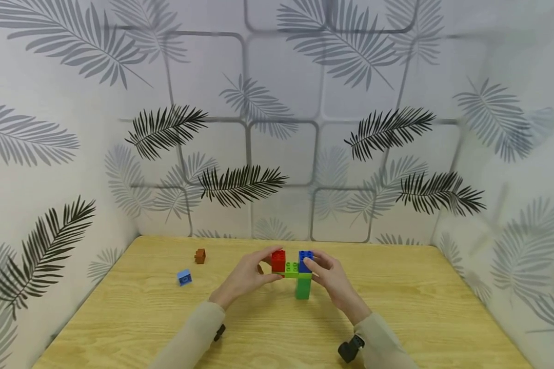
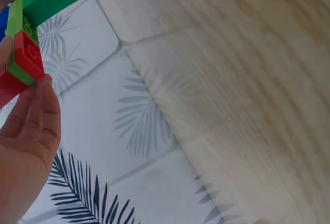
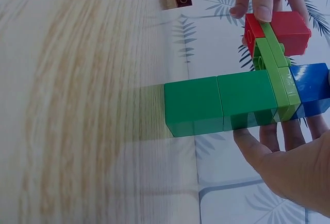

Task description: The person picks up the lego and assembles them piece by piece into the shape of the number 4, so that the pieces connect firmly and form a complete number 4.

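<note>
While the left hand (image 1: pixel 245 277) pinches the red bricks (image 1: pixel 278 259) at the lime strip's (image 1: pixel 292 268) end, the right hand (image 1: pixel 333 279) grips the blue brick (image 3: pixel 311 85) over the green tower (image 1: pixel 302 288), inward of the table's (image 1: pixel 134 328) far edge, and level, gentle pressure should stop that overhang tipping!

Head view forward and down, wrists close-up

The left wrist view's left edge crops the left hand (image 2: pixel 28 154) and the blue brick (image 2: pixel 3 21) — only a sliver of blue shows. The right wrist view cuts off the right hand (image 3: pixel 304 167); the head view, the tabletop's (image 1: pixel 138 318) near edge.
</note>
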Demonstrator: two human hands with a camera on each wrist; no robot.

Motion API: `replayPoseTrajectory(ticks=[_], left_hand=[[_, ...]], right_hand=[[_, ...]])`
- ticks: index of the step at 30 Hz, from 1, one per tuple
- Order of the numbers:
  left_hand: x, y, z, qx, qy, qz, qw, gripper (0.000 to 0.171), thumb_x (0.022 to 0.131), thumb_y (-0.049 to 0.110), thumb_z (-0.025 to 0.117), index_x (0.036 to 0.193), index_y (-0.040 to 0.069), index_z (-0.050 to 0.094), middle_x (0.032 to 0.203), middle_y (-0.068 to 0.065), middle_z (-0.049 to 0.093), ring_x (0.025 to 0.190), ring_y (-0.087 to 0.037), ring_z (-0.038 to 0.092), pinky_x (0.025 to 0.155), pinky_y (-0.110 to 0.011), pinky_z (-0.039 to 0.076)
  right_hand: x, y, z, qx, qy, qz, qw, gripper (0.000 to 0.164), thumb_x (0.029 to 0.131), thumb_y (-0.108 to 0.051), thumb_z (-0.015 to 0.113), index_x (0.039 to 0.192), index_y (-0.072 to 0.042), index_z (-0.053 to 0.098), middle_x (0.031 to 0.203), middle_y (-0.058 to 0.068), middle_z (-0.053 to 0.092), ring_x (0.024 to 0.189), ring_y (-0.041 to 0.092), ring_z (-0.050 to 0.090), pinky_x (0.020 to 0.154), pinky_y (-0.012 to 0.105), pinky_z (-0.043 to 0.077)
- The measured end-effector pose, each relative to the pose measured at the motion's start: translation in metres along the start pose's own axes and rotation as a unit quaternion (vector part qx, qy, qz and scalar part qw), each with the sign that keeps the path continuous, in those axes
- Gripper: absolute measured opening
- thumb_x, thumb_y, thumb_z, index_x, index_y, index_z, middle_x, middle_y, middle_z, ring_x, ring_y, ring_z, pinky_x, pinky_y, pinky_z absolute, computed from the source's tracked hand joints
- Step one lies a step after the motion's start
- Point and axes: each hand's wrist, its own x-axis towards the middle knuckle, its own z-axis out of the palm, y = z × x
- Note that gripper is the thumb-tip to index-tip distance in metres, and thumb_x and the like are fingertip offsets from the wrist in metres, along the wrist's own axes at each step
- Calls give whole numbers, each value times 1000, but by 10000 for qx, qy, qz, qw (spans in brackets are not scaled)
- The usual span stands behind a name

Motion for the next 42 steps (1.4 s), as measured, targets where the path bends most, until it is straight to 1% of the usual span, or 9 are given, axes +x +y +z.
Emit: replayPoseTrajectory(ticks=[4,9,16,18,23,30,33,37,42], left_hand=[[0,-1,-4,-207,108,-151,9996,62,85,20,78,142,21,53,111,-1,70,99,-18,64,74,-25,55],[0,-2,-8,-344,168,-194,9991,58,85,20,78,138,20,57,108,-3,71,99,-24,64,73,-22,54],[-5,-7,-16,-456,295,-235,9982,49,86,24,77,132,18,62,105,-9,71,93,-18,65,75,-28,53],[-8,-9,-20,-544,294,-334,9975,45,87,25,76,130,18,64,103,-8,71,91,-17,66,76,-26,52],[-13,-17,-33,-641,408,-609,9952,34,89,25,74,121,18,69,95,3,72,86,-10,65,75,-24,52],[-18,-31,-57,-1078,614,-978,9874,28,91,18,71,118,15,70,101,-3,73,93,-16,67,78,-28,54],[-20,-40,-66,-1143,797,-1025,9849,29,91,18,71,120,15,69,103,-6,73,95,-18,67,80,-29,54],[-23,-52,-76,-1127,1267,-1068,9797,28,91,16,71,119,11,70,105,-11,72,96,-21,67,80,-27,53],[-24,-67,-84,-1278,1780,-1332,9666,27,91,12,71,116,4,70,109,-18,71,101,-28,65,79,-23,51]], right_hand=[[-1,0,0,-13,-21,1,10000,57,97,-32,63,144,-4,46,135,18,54,124,28,54,107,53,41],[1,0,-1,80,-83,25,9999,55,97,-30,62,144,-5,47,135,17,54,130,35,50,108,53,40],[1,1,-1,128,-102,17,9999,54,98,-28,62,143,-5,47,133,17,54,129,35,50,109,53,39],[1,1,-1,140,-122,6,9998,54,98,-28,62,144,-5,47,134,17,54,129,34,51,109,54,39],[1,1,-1,116,-119,-1,9999,55,97,-29,62,144,-6,46,134,16,54,126,30,53,109,53,40],[0,1,-2,59,-92,36,9999,55,97,-30,62,144,-6,46,135,17,53,127,30,52,108,53,40],[0,2,-2,42,-100,2,9999,58,97,-32,63,145,-6,45,136,18,52,126,30,52,109,53,40],[1,2,-1,53,-81,-18,10000,58,96,-32,63,144,-6,46,135,17,53,125,28,53,108,52,41],[2,0,-2,-1,-48,43,10000,56,97,-31,63,144,-5,46,135,17,54,126,30,53,108,52,41]])
